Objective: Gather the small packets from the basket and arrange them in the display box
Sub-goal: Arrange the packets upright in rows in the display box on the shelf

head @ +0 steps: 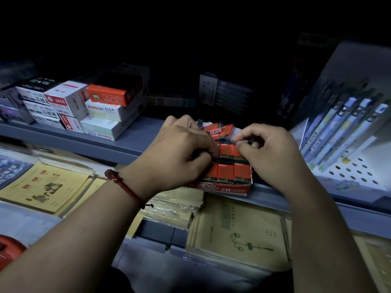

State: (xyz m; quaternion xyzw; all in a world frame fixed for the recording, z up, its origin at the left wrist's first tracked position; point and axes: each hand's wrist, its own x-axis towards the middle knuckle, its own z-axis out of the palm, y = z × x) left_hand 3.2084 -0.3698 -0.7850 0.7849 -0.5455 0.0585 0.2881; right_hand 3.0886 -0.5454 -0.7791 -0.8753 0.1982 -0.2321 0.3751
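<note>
Two bare hands are working over a red display box (224,190) that is sitting on the front edge of a grey shelf (135,140) in a dim shop. The box is holding rows of small red and black packets (225,172) marked 2B, standing side by side. More packets are lying loosely at the back of the box.

The left hand (179,153), with a red cord bracelet (124,187) on its wrist, is curling its fingers down onto the left side of the packets, thumb pressing against a packet in the middle row. The right hand (273,153) is pinching its thumb and forefinger at the top of the packets on the right side; whether it is actually gripping one cannot be told.

To the left on the shelf, stacked white and orange boxes (84,106) are sitting. To the right, pens (347,127) are leaning in a rack. Below the shelf, yellow notebooks (239,235) are lying flat.
</note>
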